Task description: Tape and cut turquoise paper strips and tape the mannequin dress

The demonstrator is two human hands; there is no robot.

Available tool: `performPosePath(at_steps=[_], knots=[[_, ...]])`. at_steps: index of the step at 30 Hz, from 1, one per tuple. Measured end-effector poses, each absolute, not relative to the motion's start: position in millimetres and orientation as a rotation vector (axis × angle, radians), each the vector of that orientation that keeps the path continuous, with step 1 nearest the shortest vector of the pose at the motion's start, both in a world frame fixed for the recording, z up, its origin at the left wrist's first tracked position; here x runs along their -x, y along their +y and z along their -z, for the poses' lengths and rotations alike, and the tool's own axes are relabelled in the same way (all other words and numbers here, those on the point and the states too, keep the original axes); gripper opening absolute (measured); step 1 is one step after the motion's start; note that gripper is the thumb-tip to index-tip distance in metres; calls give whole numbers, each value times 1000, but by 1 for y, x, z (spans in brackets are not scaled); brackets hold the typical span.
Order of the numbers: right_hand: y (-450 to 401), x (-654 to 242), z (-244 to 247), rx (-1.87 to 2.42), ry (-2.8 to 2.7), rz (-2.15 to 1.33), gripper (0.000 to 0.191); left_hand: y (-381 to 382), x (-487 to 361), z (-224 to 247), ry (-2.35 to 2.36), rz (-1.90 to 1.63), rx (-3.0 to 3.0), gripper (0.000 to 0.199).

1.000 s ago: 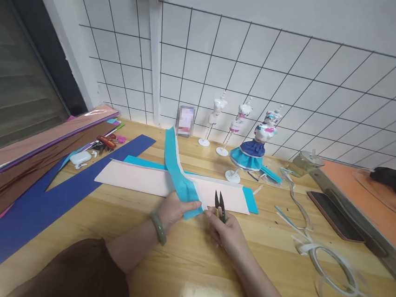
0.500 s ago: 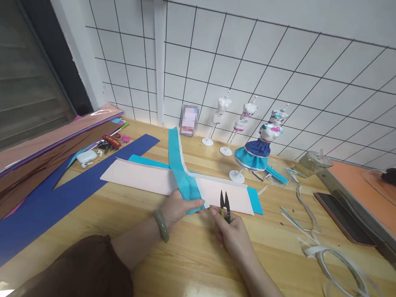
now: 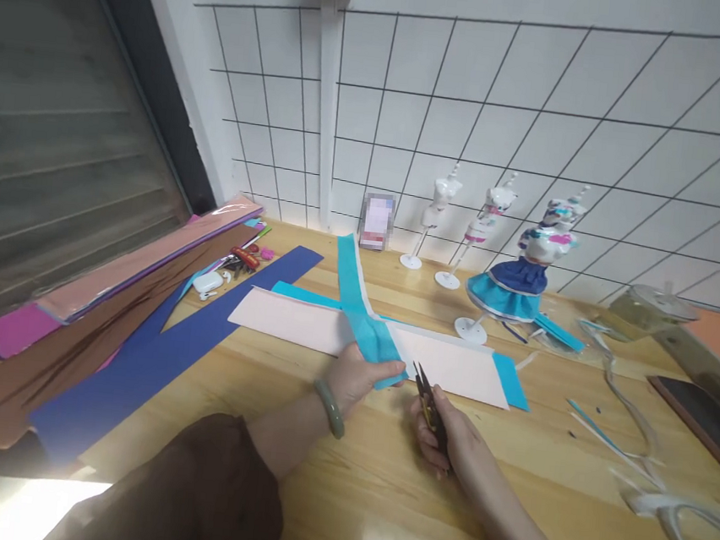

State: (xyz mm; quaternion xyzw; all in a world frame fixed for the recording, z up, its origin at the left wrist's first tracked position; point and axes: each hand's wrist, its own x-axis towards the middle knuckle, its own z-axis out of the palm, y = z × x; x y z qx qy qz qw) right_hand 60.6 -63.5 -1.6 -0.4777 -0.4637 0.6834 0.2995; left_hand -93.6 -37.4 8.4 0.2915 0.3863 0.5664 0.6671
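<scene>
Left hand pinched the turquoise strip, which crossed the pink piece; right hand, apart, gripped snips, tips just beside the strip's edge. Phone screen was blurred.

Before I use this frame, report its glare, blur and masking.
Head view, bottom: pale glare on the tabletop; head view, lower left: washed-out brightness; head view, right: the white coil smeared; head view, back: the upright screen pixelated; head view, centre: the blue strip fairly clear.
</scene>
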Motion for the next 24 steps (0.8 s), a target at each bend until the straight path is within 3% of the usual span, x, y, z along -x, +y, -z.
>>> performPosePath(at_steps=[24], knots=[[-69, -56, 2, 1289, -1296, -1785, 46, -41, 89, -3, 906, -1268, -714, 36]])
